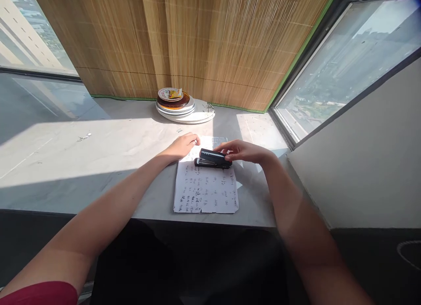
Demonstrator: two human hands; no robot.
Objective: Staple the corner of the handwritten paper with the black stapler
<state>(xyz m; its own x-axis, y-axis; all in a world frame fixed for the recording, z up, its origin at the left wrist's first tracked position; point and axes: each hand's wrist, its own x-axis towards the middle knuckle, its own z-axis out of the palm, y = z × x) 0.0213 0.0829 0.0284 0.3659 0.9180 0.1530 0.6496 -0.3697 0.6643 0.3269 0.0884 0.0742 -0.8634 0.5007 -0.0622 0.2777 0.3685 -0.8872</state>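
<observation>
Stapler (213, 159) was pinched at 3 o'clock by my right hand (240, 151); left hand (184, 146) half-curled at 10, couldn't tell its hold.

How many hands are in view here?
2: the left hand is at the far left part of the handwritten paper, and the right hand grips the right end of the black stapler.

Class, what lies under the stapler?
Handwritten paper shows beneath and around the stapler; any writing directly below it is covered and cannot be seen.
</observation>
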